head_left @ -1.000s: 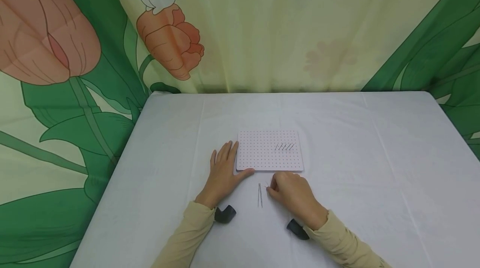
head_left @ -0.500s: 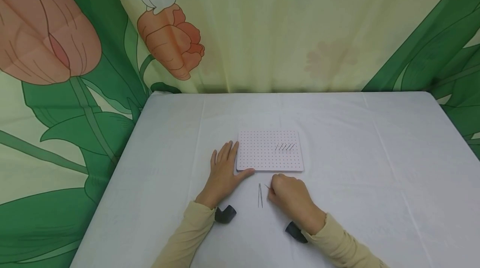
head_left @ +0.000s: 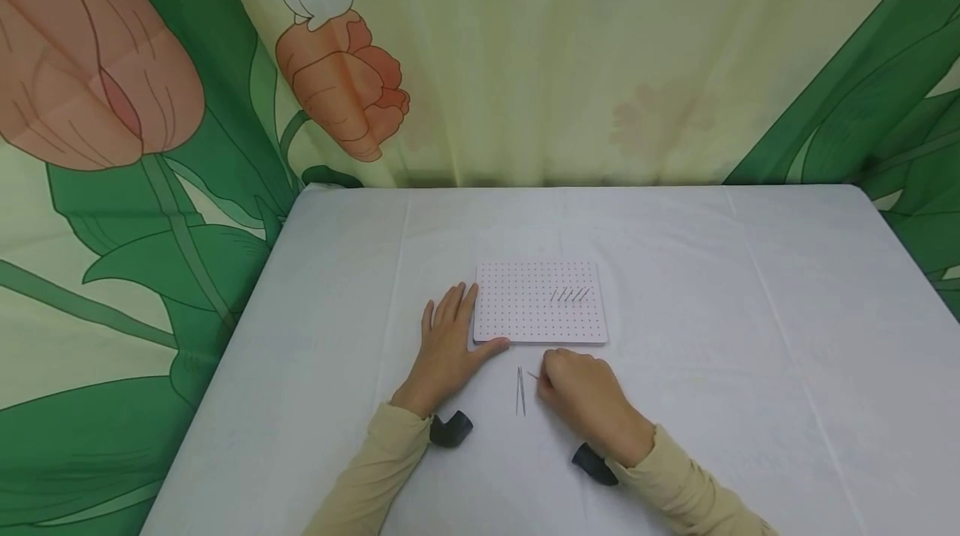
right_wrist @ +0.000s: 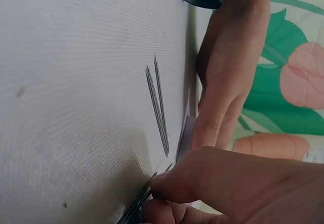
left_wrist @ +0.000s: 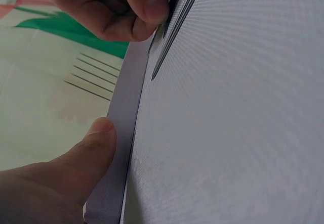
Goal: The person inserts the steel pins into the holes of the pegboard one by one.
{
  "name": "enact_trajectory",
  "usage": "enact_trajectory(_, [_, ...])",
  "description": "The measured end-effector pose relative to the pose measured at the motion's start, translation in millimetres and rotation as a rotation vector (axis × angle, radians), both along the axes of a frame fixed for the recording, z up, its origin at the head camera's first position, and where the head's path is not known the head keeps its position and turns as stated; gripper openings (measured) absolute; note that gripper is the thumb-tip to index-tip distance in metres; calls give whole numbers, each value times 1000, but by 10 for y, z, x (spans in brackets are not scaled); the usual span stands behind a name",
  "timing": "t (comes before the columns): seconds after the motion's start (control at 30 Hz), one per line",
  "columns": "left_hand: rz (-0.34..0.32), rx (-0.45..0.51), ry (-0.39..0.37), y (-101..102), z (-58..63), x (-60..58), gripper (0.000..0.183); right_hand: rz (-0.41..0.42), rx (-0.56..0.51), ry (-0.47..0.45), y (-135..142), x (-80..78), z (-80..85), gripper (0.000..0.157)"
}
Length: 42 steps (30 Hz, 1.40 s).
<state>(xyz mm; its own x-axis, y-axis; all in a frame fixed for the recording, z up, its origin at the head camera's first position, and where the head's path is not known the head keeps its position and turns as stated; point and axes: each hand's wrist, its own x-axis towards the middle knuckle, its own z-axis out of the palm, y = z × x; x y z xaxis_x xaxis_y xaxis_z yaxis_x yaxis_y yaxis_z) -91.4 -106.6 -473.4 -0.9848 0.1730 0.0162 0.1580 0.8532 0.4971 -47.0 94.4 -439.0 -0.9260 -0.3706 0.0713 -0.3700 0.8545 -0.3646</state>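
Note:
A white perforated board (head_left: pixel 525 315) lies on the table, with several thin metal pins (head_left: pixel 570 294) standing in a row near its right side. My left hand (head_left: pixel 459 329) rests flat beside the board, its thumb (left_wrist: pixel 96 153) pressed against the front left edge (left_wrist: pixel 124 128). Just in front of the board, my right hand (head_left: pixel 542 378) pinches a thin pin (head_left: pixel 533 374) between thumb and fingertips (right_wrist: pixel 167 183) at the table's surface; whether it holds more than one I cannot tell. Two or three loose pins (head_left: pixel 520 391) (right_wrist: pixel 159 107) lie on the cloth between my hands.
A white cloth (head_left: pixel 712 311) covers the table. Black wrist cameras (head_left: pixel 450 428) (head_left: pixel 595 463) sit under both sleeves. A curtain printed with leaves and flowers (head_left: pixel 337 77) hangs close behind the table's far edge.
My right hand has drawn slightly back toward me, with its fingers tightened on the pin. The left hand, the board and the loose pins have not moved.

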Motion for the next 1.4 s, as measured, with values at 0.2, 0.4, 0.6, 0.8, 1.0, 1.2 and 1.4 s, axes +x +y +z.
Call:
enact_trajectory(0.2, [1,0,-1,0,6,4,96,9,-69,-49,22,-25,3,20])
enact_trajectory(0.4, [4,-3,-13,-3,-4,0,96,4,-161,-112,32,-70,-8,15])
enact_trajectory(0.6, [5,-6,-13,-5,-12,-9,97,60,-283,-128,60,-113,15,12])
enact_trajectory(0.8, [4,-8,-18,-2,-10,-9,97,72,-357,-169,93,-151,73,11])
enact_trajectory(1.0, [4,-13,-26,-4,-12,-9,97,50,-389,-163,140,-181,113,8])
enact_trajectory(1.2, [7,-18,-26,-2,-13,-9,97,0,-454,-137,213,-233,158,8])
enact_trajectory(1.4, [6,-17,-24,1,-6,-10,97,-44,-504,-83,295,-300,174,10])
